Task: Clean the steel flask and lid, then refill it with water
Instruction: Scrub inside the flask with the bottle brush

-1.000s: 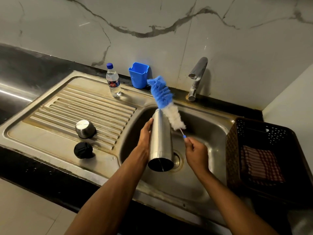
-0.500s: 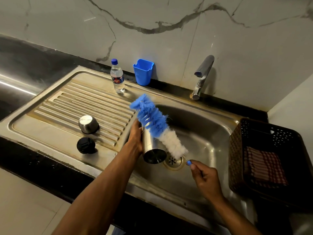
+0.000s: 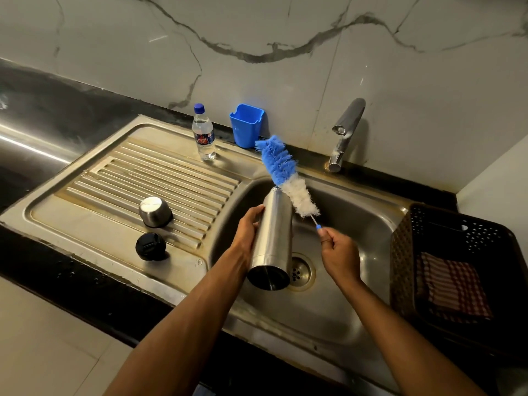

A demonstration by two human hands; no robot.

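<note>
left hand [image 3: 248, 232]: fingers wrapped round steel flask [image 3: 273, 241], held tilted over sink [image 3: 357, 212], base toward camera | right hand [image 3: 340, 250]: fingers pinch handle of bottle brush [image 3: 285, 174], bristles beside flask mouth | steel cup [image 3: 155, 211] and black lid [image 3: 150, 246] on drainboard [image 3: 114, 184]

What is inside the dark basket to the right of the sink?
The dark basket holds a red-and-white checked cloth lying against its floor. Anything beneath the cloth is covered and cannot be seen.
</note>
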